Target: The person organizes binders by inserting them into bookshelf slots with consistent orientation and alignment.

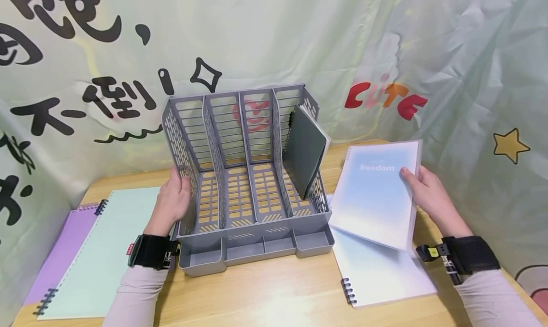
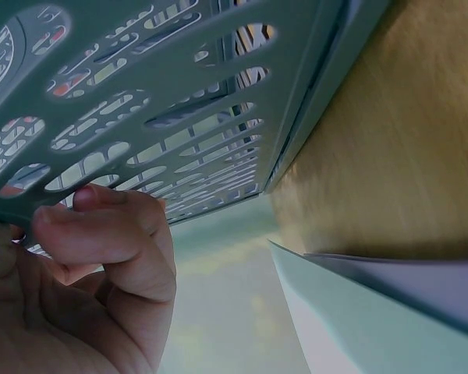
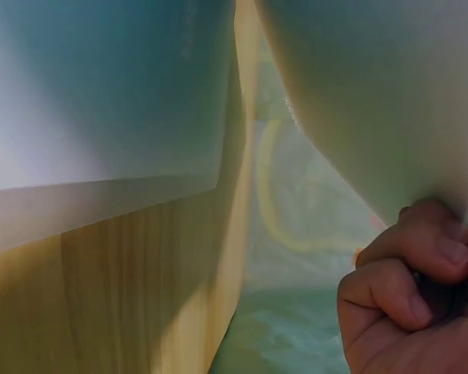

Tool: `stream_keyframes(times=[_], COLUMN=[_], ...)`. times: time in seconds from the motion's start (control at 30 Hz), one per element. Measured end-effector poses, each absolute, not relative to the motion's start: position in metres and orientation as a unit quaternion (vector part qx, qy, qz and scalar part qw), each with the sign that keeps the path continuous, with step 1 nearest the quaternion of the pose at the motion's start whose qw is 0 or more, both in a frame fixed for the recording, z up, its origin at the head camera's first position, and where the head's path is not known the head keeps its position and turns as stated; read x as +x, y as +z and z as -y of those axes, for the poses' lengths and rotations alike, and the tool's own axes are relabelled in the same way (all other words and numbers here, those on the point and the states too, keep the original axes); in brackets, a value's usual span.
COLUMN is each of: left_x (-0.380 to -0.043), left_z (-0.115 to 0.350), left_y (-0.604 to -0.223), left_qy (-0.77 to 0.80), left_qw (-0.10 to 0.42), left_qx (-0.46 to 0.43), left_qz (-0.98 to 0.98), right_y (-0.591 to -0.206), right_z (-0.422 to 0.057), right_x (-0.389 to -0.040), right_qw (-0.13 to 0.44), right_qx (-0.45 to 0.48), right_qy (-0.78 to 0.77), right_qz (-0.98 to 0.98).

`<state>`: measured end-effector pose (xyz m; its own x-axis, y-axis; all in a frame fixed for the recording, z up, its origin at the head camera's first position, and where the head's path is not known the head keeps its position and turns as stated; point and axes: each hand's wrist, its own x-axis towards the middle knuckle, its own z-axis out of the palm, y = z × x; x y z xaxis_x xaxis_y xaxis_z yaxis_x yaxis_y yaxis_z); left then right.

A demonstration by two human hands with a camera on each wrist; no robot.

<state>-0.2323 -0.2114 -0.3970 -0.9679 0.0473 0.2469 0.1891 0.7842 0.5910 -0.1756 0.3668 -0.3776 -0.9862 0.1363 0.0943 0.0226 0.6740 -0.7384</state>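
Note:
A grey desk file organizer (image 1: 257, 222) with upright dividers and small front trays stands on the table. My left hand (image 1: 173, 198) grips its left side wall; in the left wrist view the curled fingers (image 2: 101, 234) hold the edge of the perforated panel. A dark green spiral notebook (image 1: 305, 151) leans in the rightmost slot. With thumb on top and fingers beneath, my right hand (image 1: 432, 198) pinches the right edge of a pale blue notebook (image 1: 372, 193) marked "freedom". It is raised and overlaps another pale blue and white spiral notebook (image 1: 385, 279) lying on the table.
On the left, a mint green spiral notebook (image 1: 98, 251) lies partly over a purple one (image 1: 60, 255). The wooden table (image 1: 274, 293) meets a printed cloth backdrop (image 1: 342, 41) behind and at both sides.

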Motion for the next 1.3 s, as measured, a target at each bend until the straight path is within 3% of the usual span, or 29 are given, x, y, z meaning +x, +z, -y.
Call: stream_keyframes(times=[0.43,1.3], left_x=[-0.235,-0.232], left_z=[0.211,0.211], left_y=[-0.394,-0.396], left_qy=[-0.324,-0.32], left_qw=[0.114,0.118], left_qx=[-0.065,-0.059], left_qz=[0.937,0.938], right_y=[-0.364,-0.344], right_z=[-0.358,-0.345], right_x=[-0.171,-0.157], right_qw=[0.141,0.201], right_qx=[-0.023,-0.005], right_qy=[0.385,0.363], right_qz=[0.912,0.91])
